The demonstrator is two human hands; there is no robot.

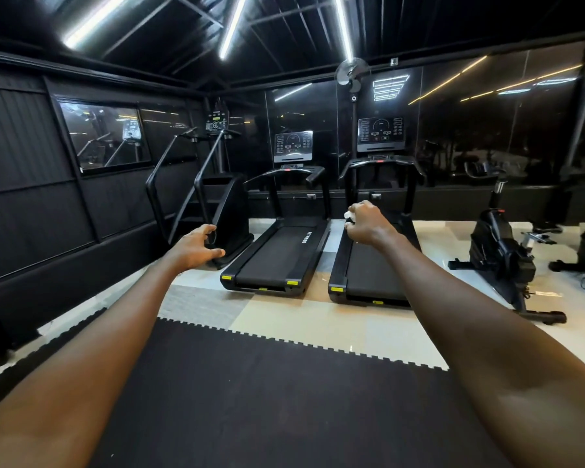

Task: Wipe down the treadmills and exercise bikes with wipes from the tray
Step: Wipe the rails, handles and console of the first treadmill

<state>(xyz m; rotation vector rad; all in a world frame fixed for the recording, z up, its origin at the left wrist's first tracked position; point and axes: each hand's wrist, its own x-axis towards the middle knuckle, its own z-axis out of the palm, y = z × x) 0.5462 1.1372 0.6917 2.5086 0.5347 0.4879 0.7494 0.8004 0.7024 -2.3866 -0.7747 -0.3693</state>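
Two black treadmills stand side by side ahead of me, the left treadmill (pixel 277 255) and the right treadmill (pixel 374 275), each with a console screen on top. An exercise bike (pixel 504 258) stands to their right. Both my arms are stretched forward. My right hand (pixel 365 222) is closed around a small white wipe (pixel 349 216), held in the air over the right treadmill's belt in my line of sight. My left hand (pixel 198 246) is empty, fingers spread, hovering left of the left treadmill. No tray is in view.
A black stair-climber machine (pixel 217 197) stands at the left against the dark wall. Black interlocking floor mats (pixel 267 383) cover the floor in front of me, with pale tiles beyond. A wall fan (pixel 352 74) hangs above the treadmills. More equipment sits at the far right edge.
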